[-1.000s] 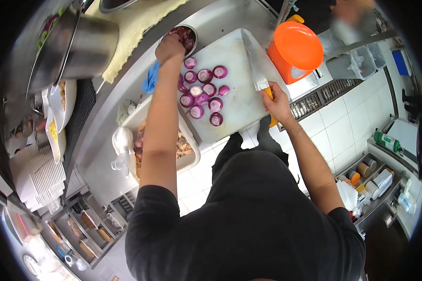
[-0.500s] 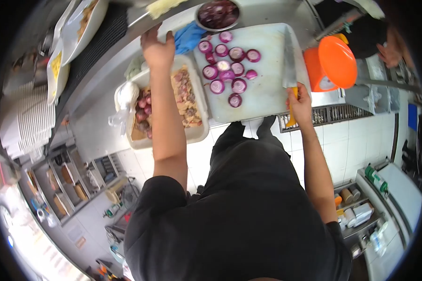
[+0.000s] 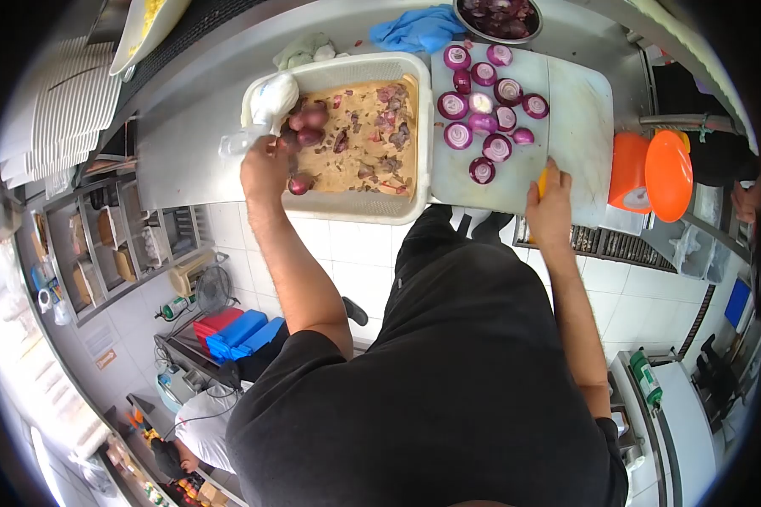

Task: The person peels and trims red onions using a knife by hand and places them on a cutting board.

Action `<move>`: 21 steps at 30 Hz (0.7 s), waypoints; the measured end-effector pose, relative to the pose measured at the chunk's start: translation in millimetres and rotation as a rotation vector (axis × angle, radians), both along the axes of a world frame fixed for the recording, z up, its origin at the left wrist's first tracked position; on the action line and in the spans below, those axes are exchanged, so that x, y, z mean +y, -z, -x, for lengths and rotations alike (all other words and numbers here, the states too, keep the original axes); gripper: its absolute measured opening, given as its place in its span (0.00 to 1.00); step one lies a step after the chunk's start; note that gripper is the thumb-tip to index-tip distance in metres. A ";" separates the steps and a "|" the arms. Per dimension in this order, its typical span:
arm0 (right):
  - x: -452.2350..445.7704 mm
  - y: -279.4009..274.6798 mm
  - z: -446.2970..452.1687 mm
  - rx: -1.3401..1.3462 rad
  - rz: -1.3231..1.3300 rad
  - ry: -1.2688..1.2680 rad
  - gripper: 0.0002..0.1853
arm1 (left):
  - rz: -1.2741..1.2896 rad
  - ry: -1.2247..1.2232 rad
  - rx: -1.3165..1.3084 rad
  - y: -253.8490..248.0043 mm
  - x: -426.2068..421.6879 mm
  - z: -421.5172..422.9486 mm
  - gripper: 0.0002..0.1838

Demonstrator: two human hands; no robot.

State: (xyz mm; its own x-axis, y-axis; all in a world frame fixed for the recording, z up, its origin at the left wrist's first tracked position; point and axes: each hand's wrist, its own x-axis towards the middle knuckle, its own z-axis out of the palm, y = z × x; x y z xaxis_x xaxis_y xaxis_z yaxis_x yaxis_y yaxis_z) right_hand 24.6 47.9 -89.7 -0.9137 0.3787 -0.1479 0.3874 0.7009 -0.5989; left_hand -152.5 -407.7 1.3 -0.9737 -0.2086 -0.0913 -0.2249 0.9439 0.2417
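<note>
My left hand [image 3: 265, 171] reaches over the left rim of a white plastic crate [image 3: 425, 135], its fingers curved and slightly apart beside red onions [image 3: 309, 136]; nothing is visible in its grasp. Onion skins lie on brown paper inside the crate. My right hand [image 3: 551, 207] is closed round the yellow handle of a knife [image 3: 543, 181] at the near edge of a white cutting board [image 3: 579, 127]. The blade points away across the board and shows only as a thin line. Left of it sit several peeled purple onions [image 3: 497, 149].
A metal bowl [image 3: 533, 34] of dark red pieces stands behind the board, beside a blue cloth [image 3: 418, 29]. An orange scale [image 3: 630, 173] is at the right. A person's hand [image 3: 746, 203] shows at far right; another person [image 3: 207, 431] is at lower left.
The view has swung left. My left hand has gone from the metal bowl, past the blue cloth, to the crate's left side. My right hand keeps hold of the knife on the board.
</note>
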 end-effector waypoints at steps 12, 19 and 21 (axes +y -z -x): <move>20.8 -9.6 -20.1 0.085 -0.027 -0.041 0.29 | 0.068 -0.056 -0.127 92.0 28.2 12.8 0.44; 44.1 -16.1 -51.6 0.077 0.013 0.088 0.27 | 0.199 -0.032 -0.050 105.0 37.4 14.3 0.39; 52.9 -11.2 -61.6 -0.023 0.081 0.100 0.27 | 0.229 -0.048 -0.116 96.9 37.8 16.0 0.41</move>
State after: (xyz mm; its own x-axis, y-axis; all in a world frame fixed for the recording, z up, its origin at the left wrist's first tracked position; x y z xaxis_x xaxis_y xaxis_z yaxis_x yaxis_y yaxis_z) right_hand 86.2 100.8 -78.5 -0.8678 0.4538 -0.2024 0.4675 0.6076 -0.6422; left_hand -168.5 -369.9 -95.6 -0.9478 -0.2830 -0.1471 -0.2850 0.9585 -0.0075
